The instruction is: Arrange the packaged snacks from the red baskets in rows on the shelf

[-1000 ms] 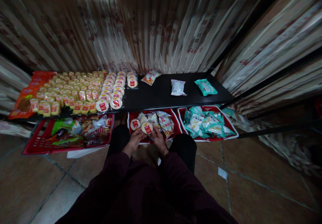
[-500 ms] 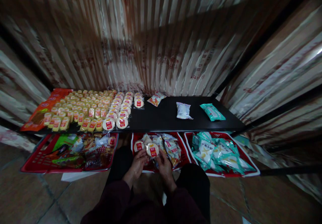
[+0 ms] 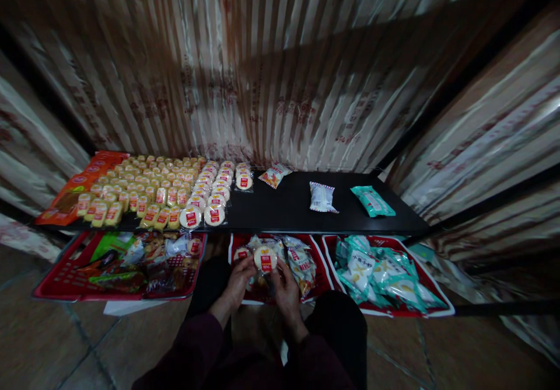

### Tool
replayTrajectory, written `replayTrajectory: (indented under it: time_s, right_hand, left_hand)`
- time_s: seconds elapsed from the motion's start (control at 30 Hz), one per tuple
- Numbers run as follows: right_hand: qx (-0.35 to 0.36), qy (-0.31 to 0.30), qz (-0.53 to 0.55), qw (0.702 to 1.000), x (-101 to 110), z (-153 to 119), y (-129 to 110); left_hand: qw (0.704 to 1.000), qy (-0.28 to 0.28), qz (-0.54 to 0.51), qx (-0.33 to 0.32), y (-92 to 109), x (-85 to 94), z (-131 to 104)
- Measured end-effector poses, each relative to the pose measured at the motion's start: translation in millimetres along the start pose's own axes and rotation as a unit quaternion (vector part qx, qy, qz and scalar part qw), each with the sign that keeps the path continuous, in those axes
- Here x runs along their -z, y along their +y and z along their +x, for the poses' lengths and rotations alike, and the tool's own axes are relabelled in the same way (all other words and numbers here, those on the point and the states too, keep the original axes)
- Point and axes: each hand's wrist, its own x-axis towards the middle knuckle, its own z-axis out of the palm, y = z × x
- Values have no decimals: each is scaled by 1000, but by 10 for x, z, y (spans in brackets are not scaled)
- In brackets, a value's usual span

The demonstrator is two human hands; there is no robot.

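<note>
A round white rice cracker (image 3: pixel 265 260) in clear wrap, with a red and yellow label, is held up over the middle basket. My right hand (image 3: pixel 286 293) grips its right edge, fingers closed. On its left edge the fingers of my left hand (image 3: pixel 238 282) are closed too. Behind my left fingers a second wrapped cracker (image 3: pixel 240 253) shows partly; whether it is held or lies in the basket is unclear. Rows of the same wrapped crackers (image 3: pixel 214 215) stand on the black shelf (image 3: pixel 280 212), with a short row (image 3: pixel 244 180) to their right.
Small yellow wrapped cakes (image 3: pixel 151 216) and an orange bag (image 3: pixel 81 183) fill the shelf's left. Three snack packets lie rightward: patterned (image 3: pixel 275 175), white (image 3: pixel 322 197), teal (image 3: pixel 371 201). Below stand red baskets: mixed snacks left (image 3: pixel 50 282), white bags middle (image 3: pixel 322 273), teal bags right (image 3: pixel 437 291).
The held cracker is slightly higher, and my left fingers have come round to its left edge. The second cracker is now more covered by my left hand. The view has shifted a little.
</note>
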Motion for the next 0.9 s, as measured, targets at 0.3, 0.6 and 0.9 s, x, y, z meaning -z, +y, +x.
replayTrajectory:
  time_s: [0.3,0.6,0.9]
  right_hand:
    - [49,-5,-26,998,-21,86,-291]
    - [57,-13,-10,998,-139,140,-488]
    - [68,-18,-23,997,-249,309,-664]
  left_hand:
    - [999,11,22,-46,105,-8,64]
    - [996,17,45,-79,279,27,85]
    - [992,19,63,-107,481,-23,151]
